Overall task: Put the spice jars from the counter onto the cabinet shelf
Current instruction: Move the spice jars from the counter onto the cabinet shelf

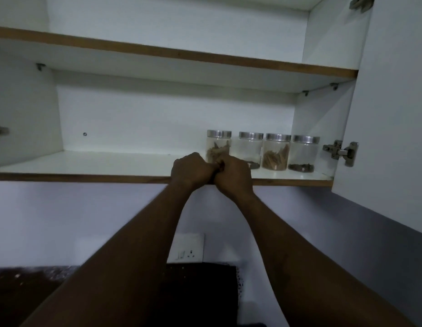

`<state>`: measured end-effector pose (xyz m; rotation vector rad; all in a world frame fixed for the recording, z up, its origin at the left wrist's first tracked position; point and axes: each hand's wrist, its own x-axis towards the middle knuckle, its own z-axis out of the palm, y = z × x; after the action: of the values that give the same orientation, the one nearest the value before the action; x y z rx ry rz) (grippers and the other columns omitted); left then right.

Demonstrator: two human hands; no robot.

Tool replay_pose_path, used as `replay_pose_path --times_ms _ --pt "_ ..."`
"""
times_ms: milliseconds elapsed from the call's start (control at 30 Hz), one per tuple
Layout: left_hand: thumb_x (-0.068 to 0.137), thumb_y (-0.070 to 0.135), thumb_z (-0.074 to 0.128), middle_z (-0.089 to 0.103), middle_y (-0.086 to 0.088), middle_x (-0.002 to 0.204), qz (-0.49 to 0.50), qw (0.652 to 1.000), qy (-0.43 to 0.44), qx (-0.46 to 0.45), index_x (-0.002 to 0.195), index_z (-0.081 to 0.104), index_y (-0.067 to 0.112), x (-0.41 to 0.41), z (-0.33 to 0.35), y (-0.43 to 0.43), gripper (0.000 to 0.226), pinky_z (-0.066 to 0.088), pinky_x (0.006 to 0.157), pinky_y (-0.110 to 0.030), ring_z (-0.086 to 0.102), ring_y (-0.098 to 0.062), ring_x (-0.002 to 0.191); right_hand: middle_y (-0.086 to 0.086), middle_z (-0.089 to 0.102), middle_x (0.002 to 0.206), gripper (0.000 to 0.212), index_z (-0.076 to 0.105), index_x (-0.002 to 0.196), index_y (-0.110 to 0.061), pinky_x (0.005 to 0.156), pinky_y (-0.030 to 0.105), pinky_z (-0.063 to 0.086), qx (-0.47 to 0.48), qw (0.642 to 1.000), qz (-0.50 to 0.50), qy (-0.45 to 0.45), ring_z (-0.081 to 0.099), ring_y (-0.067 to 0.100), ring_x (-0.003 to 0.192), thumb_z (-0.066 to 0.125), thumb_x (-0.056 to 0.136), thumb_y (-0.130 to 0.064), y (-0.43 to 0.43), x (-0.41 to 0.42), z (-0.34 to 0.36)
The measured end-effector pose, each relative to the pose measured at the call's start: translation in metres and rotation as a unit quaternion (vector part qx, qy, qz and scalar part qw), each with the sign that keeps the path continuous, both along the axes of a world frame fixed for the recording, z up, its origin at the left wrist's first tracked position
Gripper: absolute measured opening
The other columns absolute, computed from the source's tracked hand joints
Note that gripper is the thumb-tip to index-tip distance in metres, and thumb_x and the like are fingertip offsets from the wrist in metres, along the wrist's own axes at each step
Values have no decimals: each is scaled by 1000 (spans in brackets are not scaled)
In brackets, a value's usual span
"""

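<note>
nearest, along the bottom edge: dark counter [28, 293], blurred, with a darker board [205, 289] against the wall, and no jar to be seen on the small visible strip. just above, on the wall, a white socket plate [190, 250]. rising from both lower corners, two bare forearms, converging at the front lip of the lower shelf [111, 161]. there, left hand [191, 171] and right hand [234, 177] pressed knuckle to knuckle, backs toward the camera, fingers curled away out of sight; cannot tell whether gripping the base of the leftmost jar [218, 145] directly behind, or merely bunched in front of it. beyond the hands, four spice jars upright in a row on the shelf's right half, silver lids on: leftmost jar with tan sticks, second jar [250, 147] with dark bits at the bottom, third jar [277, 152] with tan sticks, rightmost jar [304, 152] with dark bits, near the cabinet's right wall. farther up, bare upper shelf [158, 51]; off to the right, open door [394, 114] on its hinge [342, 152]. by the look of it, close to finished: four jars shelved, the leftmost perhaps only wanting release or a nudge into line; any jars left on the counter, impossible to say from here.
</note>
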<state>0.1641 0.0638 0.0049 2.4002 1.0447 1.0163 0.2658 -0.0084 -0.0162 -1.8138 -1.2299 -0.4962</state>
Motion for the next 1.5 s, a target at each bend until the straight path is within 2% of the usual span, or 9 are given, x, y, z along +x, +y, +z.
replay_pose_path --times_ms 100,200,600,700,800,1033,1167,1333,1500 --pt "85 43 51 70 1 77 -38 993 -97 64 80 67 14 -21 -22 -21 33 55 82 -42 66 -19 75 -1 61 69 13 61 72 -11 55 31 43 74 996 49 -7 56 14 67 57 79 -1 -6 -33 -24" --pt "86 27 56 66 8 77 -52 978 -184 82 84 65 20 -46 -60 -33 11 56 66 -35 62 -7 70 -9 62 77 20 56 77 -24 61 25 42 127 988 90 -2 58 12 75 54 87 -6 -16 -63 -60" --pt "82 28 67 70 -1 85 -10 995 -31 -91 94 60 18 -199 -269 -47 17 49 65 -33 66 -19 77 -6 70 95 22 56 100 -30 66 33 48 -175 960 216 16 66 21 86 62 79 -34 -33 -174 -254" --pt "76 32 65 60 7 73 5 989 -9 -146 76 47 27 -237 -310 -56 18 36 54 -28 59 -12 68 -4 70 99 20 59 102 -28 73 36 53 -219 938 268 29 67 22 90 64 82 -29 -35 -204 -298" --pt "80 28 67 62 4 82 29 978 37 -205 85 56 22 -266 -351 -63 13 41 58 -32 63 -19 78 1 70 105 28 61 108 -24 76 30 50 -280 914 291 46 68 26 95 67 80 -24 -39 -232 -340" --pt "91 46 66 53 -11 135 79 926 192 -314 133 56 17 -317 -428 -74 52 43 99 -39 51 -30 122 5 67 114 39 56 118 -22 74 31 47 -415 862 275 102 66 28 100 70 84 -35 -56 -275 -424" --pt "85 46 74 39 -14 152 105 886 292 -345 152 38 19 -341 -472 -79 81 35 112 -42 39 -33 138 3 65 132 64 50 138 -23 95 35 51 -489 820 264 137 62 26 120 76 82 -41 -69 -288 -460" --pt "74 33 85 31 -15 157 58 860 319 -395 160 19 18 -357 -520 -85 109 42 111 -43 43 -35 137 4 56 145 81 39 148 -21 105 37 46 -568 750 254 226 53 28 133 82 80 -34 -78 -305 -486" --pt "75 36 82 42 -8 153 59 893 318 -313 156 26 24 -355 -536 -90 100 51 100 -38 54 -29 128 5 52 147 94 30 153 -23 104 37 45 -571 741 244 255 50 29 136 85 76 -30 -78 -315 -493"
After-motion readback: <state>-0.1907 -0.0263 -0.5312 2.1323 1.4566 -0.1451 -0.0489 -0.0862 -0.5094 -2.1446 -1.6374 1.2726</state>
